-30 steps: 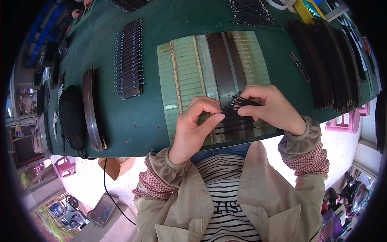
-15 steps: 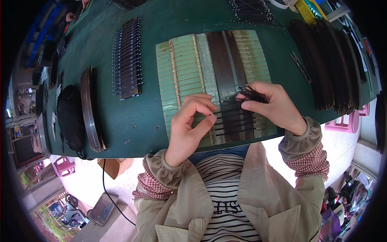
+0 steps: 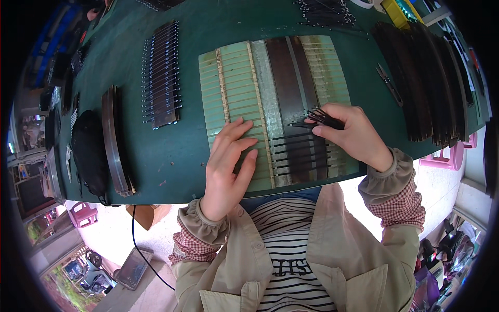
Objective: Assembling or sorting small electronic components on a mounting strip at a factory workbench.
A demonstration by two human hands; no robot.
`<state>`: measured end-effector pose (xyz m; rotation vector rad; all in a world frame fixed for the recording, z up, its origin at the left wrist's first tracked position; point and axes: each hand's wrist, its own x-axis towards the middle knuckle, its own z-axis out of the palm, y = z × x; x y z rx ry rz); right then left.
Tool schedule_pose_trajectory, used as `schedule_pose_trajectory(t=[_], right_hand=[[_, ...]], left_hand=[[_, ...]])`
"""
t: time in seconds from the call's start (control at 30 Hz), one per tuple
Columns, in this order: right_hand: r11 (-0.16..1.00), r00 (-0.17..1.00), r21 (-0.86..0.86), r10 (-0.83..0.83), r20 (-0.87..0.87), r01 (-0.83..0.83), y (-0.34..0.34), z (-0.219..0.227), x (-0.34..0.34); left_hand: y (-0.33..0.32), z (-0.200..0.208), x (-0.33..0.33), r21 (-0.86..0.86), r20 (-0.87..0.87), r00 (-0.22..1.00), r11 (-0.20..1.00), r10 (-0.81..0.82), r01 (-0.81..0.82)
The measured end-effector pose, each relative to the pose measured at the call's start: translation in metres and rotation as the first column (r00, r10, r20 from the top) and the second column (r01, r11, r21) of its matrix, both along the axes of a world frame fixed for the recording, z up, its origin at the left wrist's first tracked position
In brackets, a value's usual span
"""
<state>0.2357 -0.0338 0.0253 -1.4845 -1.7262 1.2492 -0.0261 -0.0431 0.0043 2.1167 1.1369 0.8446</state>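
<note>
My right hand (image 3: 359, 134) is closed round a bundle of thin black wires (image 3: 326, 119), their ends poking out toward the left. On the near left part of a pale green grooved board (image 3: 239, 99), my left hand (image 3: 224, 166) rests with fingers apart and nothing visible in it. Dark brown strips (image 3: 286, 88) run front to back on the board. Across their near part lie several black wires (image 3: 283, 159), side by side in the grooves. One wire end sticks out to the left of the bundle, above the strips.
A dark strip with wires across it (image 3: 162, 78) lies left of the board. Further left are bent dark strips (image 3: 112, 140) and a black pouch (image 3: 89, 151). Scissors-like snips (image 3: 390, 86) and stacked dark strips (image 3: 416, 83) lie right. More wires (image 3: 325, 13) and a yellow bin (image 3: 400, 13) stand behind.
My left hand has moved left, away from the strips, and its fingers have spread. The wires laid across the near part now show clearly. My right hand keeps its bundle in nearly the same place.
</note>
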Motion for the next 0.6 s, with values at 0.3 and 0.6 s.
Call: schedule_pose_trajectory(t=[0.3,0.6], right_hand=[[0.969,0.955,0.246,-0.065,0.291,-0.009,-0.011,-0.005,-0.013],[0.982,0.998,0.185,-0.015,-0.061,0.026,-0.006,0.009,0.001]], left_hand=[[-0.007,0.007,0.017,0.144,-0.384,0.917,0.974,-0.110,0.177],[0.002,0.009,0.025,-0.382,0.385,0.923,0.911,0.005,0.154]])
